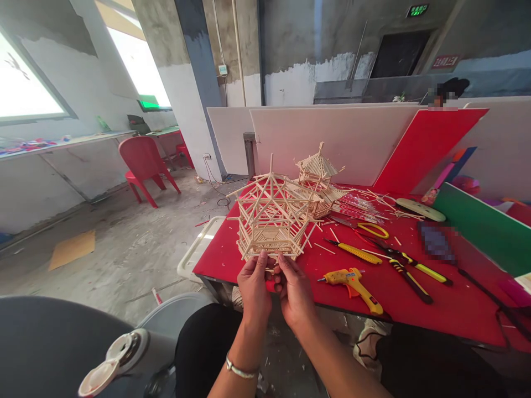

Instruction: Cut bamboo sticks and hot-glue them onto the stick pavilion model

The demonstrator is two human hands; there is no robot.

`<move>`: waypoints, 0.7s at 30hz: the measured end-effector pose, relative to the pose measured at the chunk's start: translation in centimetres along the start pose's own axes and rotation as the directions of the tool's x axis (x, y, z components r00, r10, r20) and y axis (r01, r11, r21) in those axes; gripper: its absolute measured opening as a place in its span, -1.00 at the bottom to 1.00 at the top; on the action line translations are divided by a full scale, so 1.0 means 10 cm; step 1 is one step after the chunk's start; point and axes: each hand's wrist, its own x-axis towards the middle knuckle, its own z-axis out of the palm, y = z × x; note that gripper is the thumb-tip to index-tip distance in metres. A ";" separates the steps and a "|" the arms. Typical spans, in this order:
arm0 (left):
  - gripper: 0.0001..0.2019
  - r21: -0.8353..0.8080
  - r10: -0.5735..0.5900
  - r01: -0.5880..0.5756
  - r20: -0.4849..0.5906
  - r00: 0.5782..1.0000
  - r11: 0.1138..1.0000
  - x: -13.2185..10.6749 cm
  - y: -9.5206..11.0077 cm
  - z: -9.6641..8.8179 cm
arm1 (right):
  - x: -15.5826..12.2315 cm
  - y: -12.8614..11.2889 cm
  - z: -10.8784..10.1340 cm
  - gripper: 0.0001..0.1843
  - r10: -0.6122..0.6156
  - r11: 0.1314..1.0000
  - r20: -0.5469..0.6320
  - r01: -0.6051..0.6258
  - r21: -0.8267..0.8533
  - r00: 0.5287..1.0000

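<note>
A pavilion model of pale wooden sticks (pixel 271 213), with an open-frame roof and a pointed top stick, stands at the near edge of the red table (pixel 302 287). My left hand (pixel 255 284) is closed at its front lower edge, thumb pressed on a stick there. Close beside it, my right hand (pixel 295 290) pinches the same edge with its thumb up. The fingertips underneath are partly hidden. Behind stands a second stick pavilion (pixel 318 171) with a covered, tiered roof.
Right of the model lie a yellow glue gun (pixel 350 282), a yellow utility knife (pixel 357 252), pliers (pixel 409 276) and yellow-handled scissors (pixel 373 230). Loose sticks and clear plastic bags (pixel 357 205) are farther back. White boards (pixel 332 143) border the table. A red chair (pixel 145 160) stands left.
</note>
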 end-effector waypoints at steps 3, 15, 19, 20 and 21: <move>-0.68 0.005 -0.003 0.003 -0.001 1.000 1.000 0.01 0.00 0.00 | 0.00 0.00 0.00 -0.61 0.000 1.000 0.004 0.000 -0.001 1.000; -0.66 0.012 -0.018 0.018 -0.011 1.000 1.000 -0.01 0.03 0.01 | -0.01 -0.01 0.01 -0.60 0.009 1.000 0.005 -0.009 -0.004 1.000; -0.68 0.005 -0.008 0.008 -0.012 1.000 1.000 -0.01 0.04 0.01 | -0.01 -0.02 0.01 -0.60 0.003 1.000 -0.007 -0.003 -0.005 1.000; -0.68 0.006 -0.006 0.006 -0.013 1.000 1.000 -0.01 0.04 0.02 | -0.01 -0.02 0.01 -0.60 0.002 1.000 -0.012 -0.002 -0.005 1.000; -0.69 0.008 -0.005 0.005 -0.014 1.000 1.000 -0.01 0.04 0.02 | -0.01 -0.02 0.01 -0.60 0.002 1.000 -0.014 -0.002 -0.006 1.000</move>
